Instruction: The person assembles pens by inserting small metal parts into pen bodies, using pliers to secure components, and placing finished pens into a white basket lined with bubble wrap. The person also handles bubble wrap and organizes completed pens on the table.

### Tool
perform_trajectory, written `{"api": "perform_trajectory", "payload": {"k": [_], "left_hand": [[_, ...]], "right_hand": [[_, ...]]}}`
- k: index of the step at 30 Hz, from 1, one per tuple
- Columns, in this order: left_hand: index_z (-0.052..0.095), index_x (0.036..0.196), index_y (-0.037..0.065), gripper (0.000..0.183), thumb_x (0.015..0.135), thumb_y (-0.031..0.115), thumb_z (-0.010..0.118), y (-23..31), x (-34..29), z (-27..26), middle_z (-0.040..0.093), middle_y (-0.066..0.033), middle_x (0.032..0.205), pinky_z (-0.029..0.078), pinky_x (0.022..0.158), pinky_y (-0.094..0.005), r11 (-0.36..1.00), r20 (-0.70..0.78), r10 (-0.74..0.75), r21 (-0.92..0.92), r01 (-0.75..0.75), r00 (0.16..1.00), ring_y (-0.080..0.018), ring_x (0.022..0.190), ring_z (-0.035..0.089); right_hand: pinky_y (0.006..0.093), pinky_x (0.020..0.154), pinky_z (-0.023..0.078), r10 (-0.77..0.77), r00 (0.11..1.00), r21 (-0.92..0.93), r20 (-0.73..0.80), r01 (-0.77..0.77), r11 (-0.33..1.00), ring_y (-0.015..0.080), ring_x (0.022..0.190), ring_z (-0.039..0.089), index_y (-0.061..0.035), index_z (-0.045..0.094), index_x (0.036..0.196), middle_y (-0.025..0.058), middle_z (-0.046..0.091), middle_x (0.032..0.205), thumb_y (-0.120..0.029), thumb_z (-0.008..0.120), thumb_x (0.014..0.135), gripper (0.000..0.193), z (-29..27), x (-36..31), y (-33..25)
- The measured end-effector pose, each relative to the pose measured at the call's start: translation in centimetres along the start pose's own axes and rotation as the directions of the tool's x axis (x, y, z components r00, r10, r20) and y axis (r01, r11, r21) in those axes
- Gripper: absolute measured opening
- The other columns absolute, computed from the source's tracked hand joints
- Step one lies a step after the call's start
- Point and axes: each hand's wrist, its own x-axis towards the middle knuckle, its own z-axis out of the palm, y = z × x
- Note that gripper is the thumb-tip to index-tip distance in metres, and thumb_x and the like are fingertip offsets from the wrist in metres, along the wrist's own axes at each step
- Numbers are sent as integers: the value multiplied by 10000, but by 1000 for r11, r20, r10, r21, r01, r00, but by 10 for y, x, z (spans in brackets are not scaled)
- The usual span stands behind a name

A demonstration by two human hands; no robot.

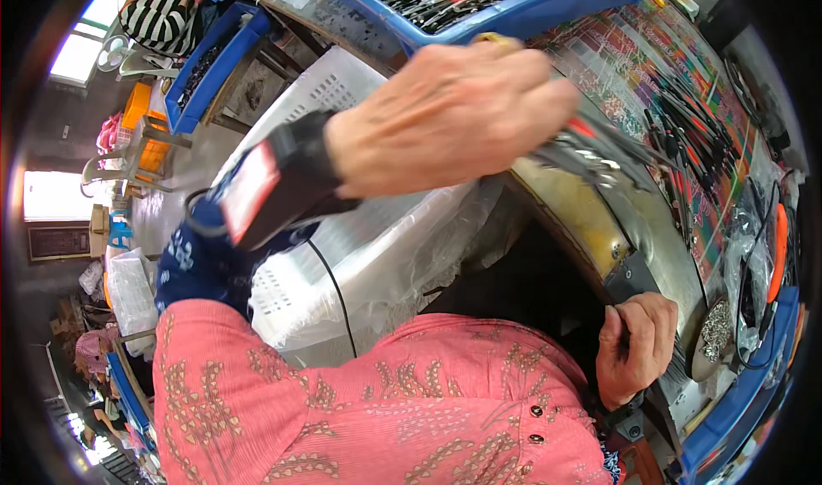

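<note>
My left hand (462,113), blurred by motion, is closed in a fist over the bench front. Beyond its knuckles stick out several plier-like tools (586,158) with bare metal ends and red and black on the handles; they seem held in it, and the fingers are mostly hidden. My right hand (638,344) rests low at the bench's near edge with curled fingers, beside a dark metal block (629,278). Whatever its fingertips hold is hidden. Tools of a similar kind lie in a pile (692,134) on the bench.
A blue tray (522,18) full of tools stands at the far side. White plastic crates (300,301) under clear film are at my left. A dish of small metal parts (715,331), an orange-handled tool (778,241) and a blue bin (745,399) lie right. A person in stripes (158,23) sits far left.
</note>
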Motion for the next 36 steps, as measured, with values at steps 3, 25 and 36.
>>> {"api": "perform_trajectory", "payload": {"k": [3,25,36], "left_hand": [[547,1167,23,579,611,13,708,3,-52,-30,592,-148,974,484,781,-403,957,152,-261,-89,276,953,-346,894,589],[516,1057,3,367,741,123,660,-35,-302,138,609,-249,896,449,724,-507,256,384,-894,15,967,230,-456,842,586],[502,1052,41,356,753,116,680,-34,-313,169,570,-172,984,480,742,-507,345,311,-903,115,932,296,-407,922,573]], "right_hand": [[410,682,471,10,1000,-17,27,-10,1000,325,746,569,-4,609,889,126,585,806,-39,724,789,156,-1,0,-1],[429,660,422,20,992,-190,128,5,982,317,716,498,36,532,935,174,530,839,-14,596,913,83,1,3,-6],[450,808,444,132,989,-291,68,-107,951,334,823,528,70,544,897,168,549,859,66,602,890,59,2,-8,-9]]}}
